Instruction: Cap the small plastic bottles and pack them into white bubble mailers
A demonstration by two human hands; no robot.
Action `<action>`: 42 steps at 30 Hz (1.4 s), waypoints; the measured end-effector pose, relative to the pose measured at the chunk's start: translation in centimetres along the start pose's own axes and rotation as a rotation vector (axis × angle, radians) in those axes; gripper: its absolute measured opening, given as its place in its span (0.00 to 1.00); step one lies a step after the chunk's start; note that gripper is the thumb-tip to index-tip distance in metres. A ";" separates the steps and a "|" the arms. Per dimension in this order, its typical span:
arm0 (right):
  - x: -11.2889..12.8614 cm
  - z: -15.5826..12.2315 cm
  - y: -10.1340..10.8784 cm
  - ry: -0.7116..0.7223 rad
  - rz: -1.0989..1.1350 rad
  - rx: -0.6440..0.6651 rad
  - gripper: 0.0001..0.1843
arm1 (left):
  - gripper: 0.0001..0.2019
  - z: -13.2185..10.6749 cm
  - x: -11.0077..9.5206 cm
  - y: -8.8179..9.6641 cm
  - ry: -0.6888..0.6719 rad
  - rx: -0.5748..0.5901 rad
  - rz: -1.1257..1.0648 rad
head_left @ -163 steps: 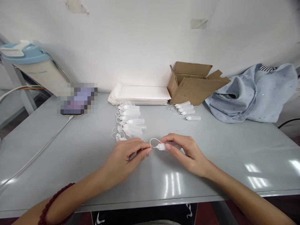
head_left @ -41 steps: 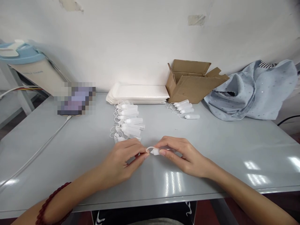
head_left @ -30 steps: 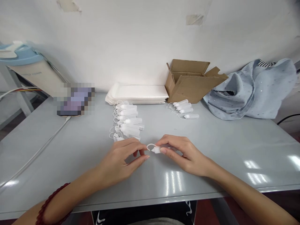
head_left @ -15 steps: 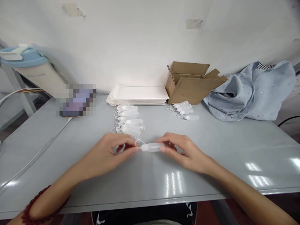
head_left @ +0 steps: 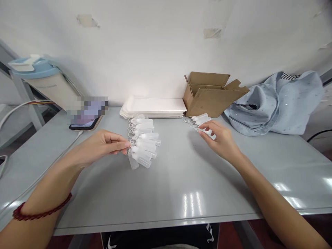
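Observation:
My left hand [head_left: 110, 143] pinches thumb and forefinger at the white string end of a small translucent plastic bottle, beside a row of similar bottles [head_left: 149, 136] with string loops. One bottle [head_left: 134, 162] slants downward just below these fingertips. Over at the smaller group of bottles [head_left: 202, 119], my right hand [head_left: 220, 140] has its thumb and fingers closed around the nearest small bottle [head_left: 208, 131]. The fingers partly cover that bottle.
Behind the bottles lie a stack of white sleeves [head_left: 158, 107] and an open cardboard box [head_left: 215, 100]. A blue fabric bag [head_left: 280, 107] sits at right. At left are a phone [head_left: 89, 114] with a cable and a large blue-lidded cup [head_left: 49, 86].
The bottle held between both hands has moved left to the near end of the row with my left hand. My right hand has let go of it and moved to the smaller group.

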State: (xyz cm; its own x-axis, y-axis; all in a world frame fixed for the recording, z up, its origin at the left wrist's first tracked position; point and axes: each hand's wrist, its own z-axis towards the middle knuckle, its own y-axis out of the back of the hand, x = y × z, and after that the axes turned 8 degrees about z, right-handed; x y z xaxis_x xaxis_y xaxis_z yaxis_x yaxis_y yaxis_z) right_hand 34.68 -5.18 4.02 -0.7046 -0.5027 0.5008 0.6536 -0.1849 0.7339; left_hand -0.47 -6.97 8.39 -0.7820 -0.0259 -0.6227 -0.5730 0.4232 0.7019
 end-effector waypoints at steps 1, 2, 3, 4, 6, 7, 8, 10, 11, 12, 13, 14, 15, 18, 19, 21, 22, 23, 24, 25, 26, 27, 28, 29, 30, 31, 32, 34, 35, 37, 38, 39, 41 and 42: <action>-0.4 0.0 0.1 0.001 -0.028 0.009 0.06 | 0.17 0.0 0.0 0.0 0.016 0.007 -0.001; -0.8 0.0 0.1 -0.003 -0.054 0.019 0.07 | 0.17 0.0 0.0 0.0 0.026 0.017 -0.001; -1.1 0.0 0.2 -0.009 -0.079 0.034 0.08 | 0.17 0.0 0.0 0.1 0.034 0.025 -0.001; -1.4 0.0 0.4 -0.019 -0.104 0.050 0.08 | 0.17 0.0 0.0 0.1 0.039 0.029 -0.003; -1.8 0.1 0.7 -0.037 -0.148 0.080 0.10 | 0.16 0.0 -0.1 0.1 0.043 0.031 -0.010; -2.0 0.1 0.9 -0.045 -0.165 0.095 0.11 | 0.16 0.0 -0.2 0.1 0.047 0.026 -0.010; -2.1 0.1 1.1 -0.059 -0.179 0.111 0.11 | 0.17 0.0 -0.2 0.0 0.053 0.017 -0.009; -2.4 0.1 1.5 -0.097 -0.206 0.147 0.11 | 0.18 0.0 -0.3 -0.1 0.074 -0.028 -0.001; -2.5 0.1 1.7 -0.119 -0.218 0.168 0.11 | 0.19 0.0 -0.3 -0.2 0.093 -0.069 -0.004; -2.7 0.0 1.8 -0.141 -0.230 0.188 0.10 | 0.19 0.0 -0.4 -0.3 0.117 -0.123 -0.012; -2.9 0.0 1.9 -0.161 -0.241 0.206 0.10 | 0.19 0.0 -0.4 -0.4 0.143 -0.187 -0.025; -3.1 0.0 2.0 -0.176 -0.253 0.220 0.10 | 0.19 0.1 -0.5 -0.5 0.165 -0.256 -0.037; -3.3 0.0 2.0 -0.186 -0.264 0.231 0.10 | 0.18 0.1 -0.5 -0.7 0.178 -0.324 -0.049; -3.9 0.0 1.8 -0.196 -0.286 0.249 0.11 | 0.17 0.1 -0.8 -1.3 0.162 -0.479 -0.054; -4.0 0.0 1.7 -0.196 -0.289 0.254 0.11 | 0.17 0.1 -0.9 -1.6 0.141 -0.515 -0.045; -4.2 0.0 1.6 -0.201 -0.292 0.261 0.12 | 0.17 0.0 -1.2 -2.2 0.081 -0.571 -0.011; -4.2 0.0 1.5 -0.206 -0.294 0.262 0.12 | 0.17 -0.1 -1.3 -2.6 0.042 -0.595 0.015; -4.2 0.1 1.5 -0.212 -0.296 0.262 0.13 | 0.18 -0.2 -1.4 -3.0 -0.004 -0.617 0.041; -4.2 0.1 1.5 -0.219 -0.299 0.260 0.14 | 0.18 -0.3 -1.4 -3.4 -0.054 -0.636 0.066; -4.3 0.2 1.5 -0.227 -0.301 0.258 0.15 | 0.18 -0.3 -1.5 -3.8 -0.104 -0.652 0.093; -4.3 0.2 1.4 -0.235 -0.304 0.255 0.15 | 0.18 -0.4 -1.6 -4.2 -0.156 -0.666 0.120; -4.4 0.3 1.4 -0.244 -0.305 0.252 0.16 | 0.18 -0.5 -1.6 -4.6 -0.211 -0.682 0.147; -4.4 0.3 1.3 -0.254 -0.304 0.250 0.16 | 0.17 -0.5 -1.7 -4.9 -0.267 -0.695 0.176; -4.4 0.3 1.1 -0.264 -0.299 0.248 0.15 | 0.18 -0.6 -1.9 -5.2 -0.323 -0.710 0.208; -4.4 0.4 0.9 -0.271 -0.289 0.247 0.15 | 0.18 -0.7 -2.0 -5.5 -0.377 -0.727 0.242; -4.2 0.4 0.7 -0.275 -0.273 0.249 0.15 | 0.18 -0.8 -2.1 -5.7 -0.431 -0.747 0.273; -4.0 0.4 0.5 -0.274 -0.249 0.254 0.15 | 0.18 -0.9 -2.3 -5.9 -0.483 -0.763 0.302; -3.0 0.3 0.0 -0.259 -0.178 0.272 0.14 | 0.17 -1.1 -2.5 -6.4 -0.582 -0.789 0.342; -2.2 0.2 -0.2 -0.248 -0.134 0.284 0.14 | 0.16 -1.1 -2.6 -6.7 -0.628 -0.789 0.350; -0.4 0.1 -0.5 -0.232 -0.037 0.307 0.13 | 0.13 -1.2 -2.7 -7.2 -0.703 -0.758 0.343; 0.6 -0.1 -0.6 -0.223 0.008 0.319 0.14 | 0.11 -1.3 -2.8 -7.6 -0.723 -0.725 0.330; 1.6 -0.2 -0.7 -0.215 0.051 0.336 0.15 | 0.09 -1.3 -2.7 -7.9 -0.729 -0.687 0.312; 3.5 -0.4 -0.7 -0.230 0.264 0.362 0.16 | 0.06 -1.4 -2.7 -8.4 -0.713 -0.612 0.283; 4.3 -0.6 -0.6 -0.253 0.382 0.389 0.16 | 0.06 -1.5 -2.7 -8.6 -0.695 -0.578 0.275</action>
State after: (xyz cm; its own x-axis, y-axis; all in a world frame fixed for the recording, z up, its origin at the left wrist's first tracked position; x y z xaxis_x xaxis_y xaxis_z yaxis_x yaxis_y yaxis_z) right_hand 31.37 -7.73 5.47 -0.5146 -0.2472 0.8210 0.7580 0.3162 0.5704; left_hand 6.16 -11.88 4.55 -0.6933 0.6325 -0.3453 -0.5686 -0.1858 0.8014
